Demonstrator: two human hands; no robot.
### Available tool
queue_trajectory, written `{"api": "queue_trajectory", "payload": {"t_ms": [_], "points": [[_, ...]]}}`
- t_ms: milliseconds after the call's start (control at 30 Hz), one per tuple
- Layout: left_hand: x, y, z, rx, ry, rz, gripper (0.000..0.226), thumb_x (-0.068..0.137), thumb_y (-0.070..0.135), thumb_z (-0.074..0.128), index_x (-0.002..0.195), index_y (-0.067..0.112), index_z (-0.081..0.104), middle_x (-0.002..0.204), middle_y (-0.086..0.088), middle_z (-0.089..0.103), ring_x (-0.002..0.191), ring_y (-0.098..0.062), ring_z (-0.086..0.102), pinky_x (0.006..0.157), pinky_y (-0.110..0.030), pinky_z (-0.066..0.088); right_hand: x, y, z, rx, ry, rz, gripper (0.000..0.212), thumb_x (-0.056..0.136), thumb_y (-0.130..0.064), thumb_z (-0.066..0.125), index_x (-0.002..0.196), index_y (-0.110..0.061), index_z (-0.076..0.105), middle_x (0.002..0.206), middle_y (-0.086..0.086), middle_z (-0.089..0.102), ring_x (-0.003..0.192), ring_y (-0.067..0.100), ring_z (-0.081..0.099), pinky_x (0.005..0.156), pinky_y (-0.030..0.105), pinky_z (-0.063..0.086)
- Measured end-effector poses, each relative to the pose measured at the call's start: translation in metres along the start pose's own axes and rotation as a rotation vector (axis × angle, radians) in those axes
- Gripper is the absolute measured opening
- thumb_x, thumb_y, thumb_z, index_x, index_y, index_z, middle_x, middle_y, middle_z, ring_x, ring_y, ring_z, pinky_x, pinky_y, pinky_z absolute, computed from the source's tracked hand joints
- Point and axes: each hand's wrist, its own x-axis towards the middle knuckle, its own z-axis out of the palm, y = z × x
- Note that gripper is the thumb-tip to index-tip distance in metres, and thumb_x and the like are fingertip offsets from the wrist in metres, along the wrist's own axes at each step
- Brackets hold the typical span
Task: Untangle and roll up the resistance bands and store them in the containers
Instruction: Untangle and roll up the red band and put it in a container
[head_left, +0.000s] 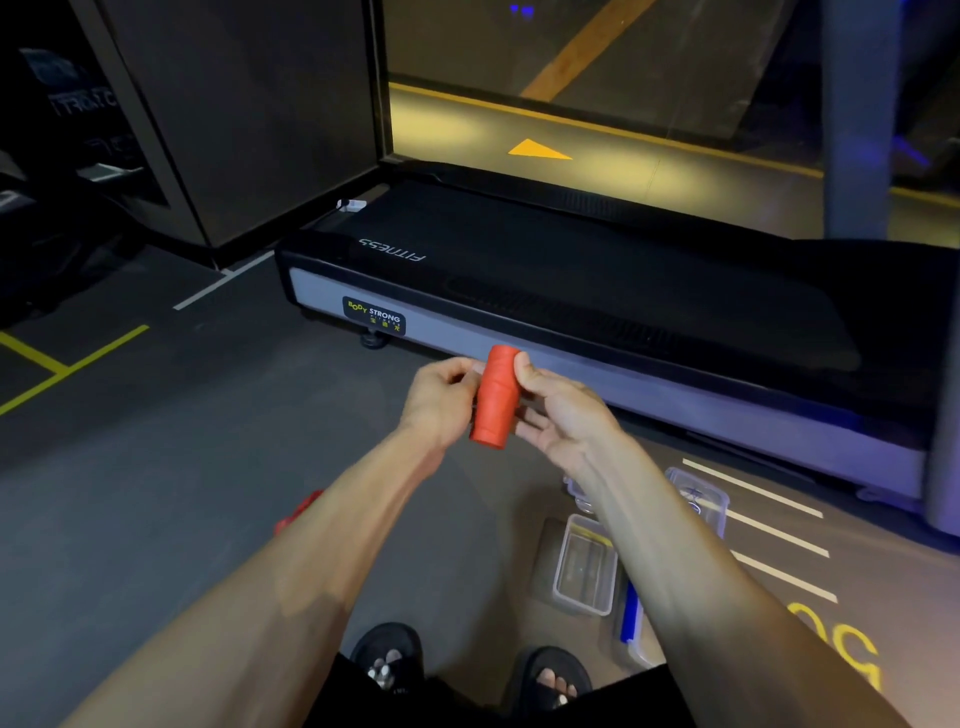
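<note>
The left hand (441, 397) curls its fingertips against the left side of a tightly rolled red resistance band (496, 397), which stands nearly upright between both hands, while the right hand (558, 410) pinches it with the thumb near the top and looser fingers under the bottom end. If either grip eases, the springy roll could unwind before reaching the clear containers (584, 564) on the floor well below the fingers. A red scrap (298, 512) behind the left forearm is mostly hidden, and the containers' contents are hard to make out.

Rolled band (496, 397) held between both hands, in front of treadmill (597, 291). Containers (584, 564) on floor (182, 441), lower right.
</note>
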Motion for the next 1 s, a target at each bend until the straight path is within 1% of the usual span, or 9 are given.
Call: {"api": "queue_trajectory", "payload": {"t_ms": [67,167,300,467,567,667,767,833,1000], "points": [[-0.002,0.005,0.001,-0.138,-0.125,-0.076,0.034,0.107,0.031,0.049,0.091,0.007,0.068,0.072,0.0,0.068,0.065,-0.013,0.062,0.073,-0.035,0.055,0.003,-0.001,-0.003,-0.016,0.053,-0.017,0.028,0.092,-0.029,0.075,0.106,-0.006,0.07,0.101,0.012,0.076,0.091,0.022,0.073,0.076,0.042,0.063],[-0.01,0.005,0.005,-0.213,-0.29,-0.077,0.035,0.096,0.034,0.068,0.102,0.0,0.064,0.079,-0.005,0.067,0.075,-0.018,0.063,0.081,-0.04,0.052,0.008,-0.004,-0.008,-0.068,0.134,-0.011,0.053,0.086,-0.043,0.08,0.119,-0.003,0.071,0.12,0.017,0.074,0.115,0.028,0.069,0.093,0.057,0.058],[-0.006,0.0,0.009,-0.229,-0.213,-0.116,0.048,0.081,0.031,0.083,0.114,0.003,0.063,0.075,-0.005,0.06,0.069,-0.017,0.055,0.074,-0.038,0.049,0.012,-0.003,-0.01,-0.143,0.164,0.009,0.055,0.082,-0.052,0.081,0.118,-0.012,0.072,0.121,0.007,0.073,0.114,0.02,0.066,0.069,0.037,0.051],[0.001,0.001,0.016,-0.369,-0.181,-0.152,0.052,0.066,0.036,0.082,0.106,0.009,0.061,0.099,-0.021,0.059,0.085,-0.029,0.057,0.074,-0.042,0.052,0.014,-0.015,-0.016,-0.286,-0.009,0.14,0.066,0.076,-0.065,0.074,0.12,-0.016,0.068,0.116,0.009,0.076,0.111,0.027,0.071,0.082,0.052,0.06],[0.008,-0.003,0.022,-0.314,-0.208,-0.14,0.045,0.069,0.032,0.079,0.105,0.011,0.062,0.1,-0.019,0.064,0.09,-0.029,0.061,0.08,-0.045,0.052,0.02,-0.022,-0.031,-0.287,-0.068,0.15,0.053,0.081,-0.058,0.073,0.113,-0.015,0.07,0.112,0.009,0.077,0.101,0.025,0.076,0.082,0.048,0.062],[0.016,-0.014,0.03,-0.209,-0.207,-0.15,0.042,0.072,0.03,0.079,0.107,0.012,0.064,0.091,-0.008,0.071,0.073,-0.016,0.066,0.065,-0.03,0.05,0.03,-0.019,-0.048,-0.249,-0.072,0.097,0.028,0.089,-0.038,0.075,0.103,-0.014,0.071,0.105,0.007,0.077,0.091,0.017,0.076,0.068,0.037,0.063],[0.022,-0.027,0.041,-0.185,-0.198,-0.167,0.029,0.088,0.014,0.076,0.112,0.005,0.063,0.087,-0.004,0.07,0.064,-0.007,0.067,0.055,-0.023,0.052,0.048,-0.006,-0.065,-0.27,-0.065,0.109,0.045,0.075,-0.033,0.081,0.114,-0.012,0.069,0.113,0.007,0.073,0.111,0.022,0.068,0.079,0.043,0.062],[0.028,-0.041,0.049,-0.136,-0.215,-0.173,0.025,0.088,0.009,0.076,0.11,0.007,0.064,0.093,-0.006,0.071,0.077,-0.013,0.07,0.064,-0.028,0.057,0.06,0.003,-0.079,-0.299,-0.004,0.127,0.065,0.065,-0.037,0.084,0.122,-0.01,0.069,0.124,0.009,0.071,0.123,0.028,0.061,0.084,0.048,0.061],[0.058,-0.091,0.076,0.097,-0.484,-0.181,0.018,0.091,0.009,0.073,0.106,0.014,0.066,0.097,-0.004,0.067,0.089,-0.015,0.067,0.082,-0.034,0.059,0.089,0.045,-0.142,-0.304,0.141,0.142,0.063,0.071,-0.033,0.088,0.124,-0.007,0.065,0.122,0.017,0.072,0.115,0.03,0.07,0.09,0.048,0.061]]}}
